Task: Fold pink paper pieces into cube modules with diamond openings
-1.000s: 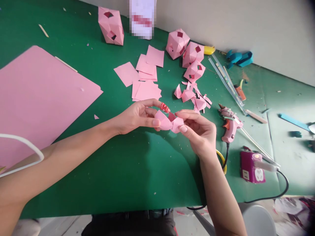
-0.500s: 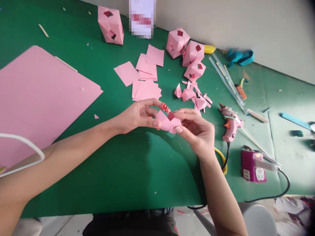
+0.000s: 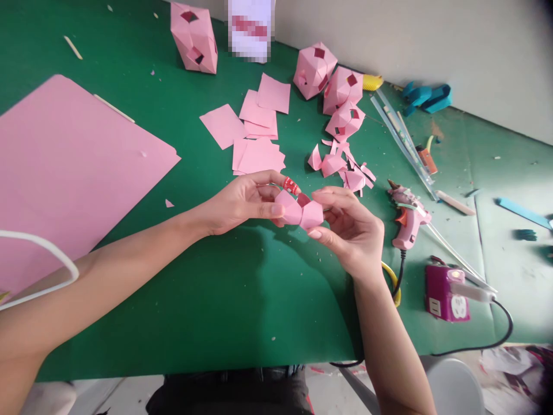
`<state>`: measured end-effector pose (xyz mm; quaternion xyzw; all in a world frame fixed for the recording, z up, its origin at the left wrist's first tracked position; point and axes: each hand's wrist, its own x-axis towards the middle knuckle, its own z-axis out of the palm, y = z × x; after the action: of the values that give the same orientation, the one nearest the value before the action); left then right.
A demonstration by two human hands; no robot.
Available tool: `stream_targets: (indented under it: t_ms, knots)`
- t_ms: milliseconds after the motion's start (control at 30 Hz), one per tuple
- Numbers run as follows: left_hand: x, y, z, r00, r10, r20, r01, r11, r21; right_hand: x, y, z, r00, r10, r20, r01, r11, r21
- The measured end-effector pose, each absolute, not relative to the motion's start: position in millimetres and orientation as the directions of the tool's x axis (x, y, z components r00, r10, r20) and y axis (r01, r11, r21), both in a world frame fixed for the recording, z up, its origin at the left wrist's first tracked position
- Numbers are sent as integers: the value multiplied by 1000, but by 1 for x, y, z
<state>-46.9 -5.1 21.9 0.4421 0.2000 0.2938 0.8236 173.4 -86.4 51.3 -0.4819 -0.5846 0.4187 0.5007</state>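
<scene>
A small folded pink paper piece (image 3: 299, 212) is between my two hands, above the green table. My left hand (image 3: 254, 202) pinches its left side, thumb in front and index finger behind; a red patterned bandage wraps that index finger. At its right end, my right hand (image 3: 352, 222) has the thumb at the lower edge and the fingertips near the upper edge. The fingers partly hide the piece. Just beyond my hands lie loose pink paper squares (image 3: 261, 157) and a pile of pink paper scraps (image 3: 334, 164).
Several faceted pink paper shapes (image 3: 343, 90) stand near the wall. A pink glue gun (image 3: 408, 219) lies right of my right hand, with a purple power socket block (image 3: 444, 293) nearer me. A large pink sheet (image 3: 86, 167) covers the left side of the green table (image 3: 207, 311).
The paper piece has shifted slightly right and turned a little. My right hand has moved slightly right, its fingers a bit looser on the paper. My left hand keeps its pinch.
</scene>
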Motion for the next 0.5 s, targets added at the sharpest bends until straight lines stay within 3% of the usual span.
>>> stream_targets:
  t_ms: [233,500]
  knots:
    - [-47,-5,23,756,652,-64,-323,456,829,175,-88,50,-8,982,187,237,183,-954]
    - [-46,-5,20,762,644,-66,-309,451,837,176,-87,51,-58,981,187,199,195,-960]
